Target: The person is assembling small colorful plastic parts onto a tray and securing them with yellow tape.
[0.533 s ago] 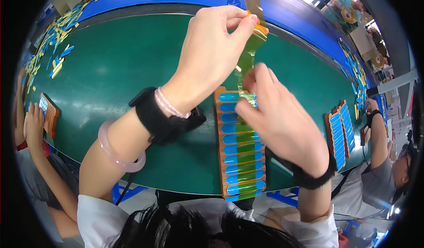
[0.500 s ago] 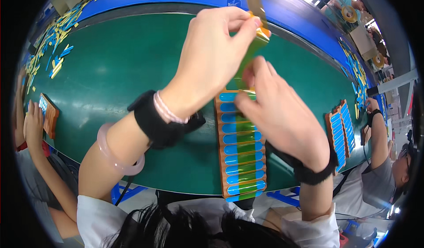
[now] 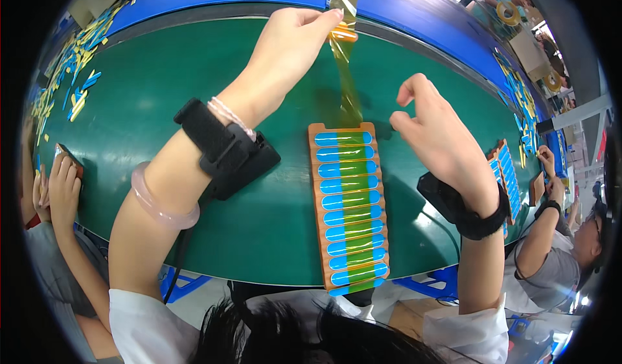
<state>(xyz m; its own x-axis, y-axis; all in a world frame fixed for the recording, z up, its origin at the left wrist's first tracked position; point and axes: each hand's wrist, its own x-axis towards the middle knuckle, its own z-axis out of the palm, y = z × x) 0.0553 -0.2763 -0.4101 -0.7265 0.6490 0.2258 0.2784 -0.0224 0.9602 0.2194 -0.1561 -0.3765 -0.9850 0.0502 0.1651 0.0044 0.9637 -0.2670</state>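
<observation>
My left hand [image 3: 282,59] pinches a strip of clear amber tape [image 3: 345,72] above the far end of a brown notched board [image 3: 317,199]. Something orange shows at its fingertips. The tape runs down from the pinch onto the board and lies lengthwise over several blue rounded strips [image 3: 329,169] set crosswise in the notches. Beyond the hand, it continues up past the picture's edge. To the right of the board, my right hand [image 3: 434,121] hovers with curled fingers, thumb and forefinger apart and nothing between them.
The board rests on a green tabletop [image 3: 175,92], its near end at the front edge. Loose blue and yellow strips [image 3: 78,101] lie far left, more [image 3: 518,105] far right. Filled boards [image 3: 509,176] stand at right. Co-workers' hands [image 3: 65,182] work on both sides.
My right hand has left the tape and moved right, off the board. The left hand has shifted left with the tape still pinched. The board has moved slightly left.
</observation>
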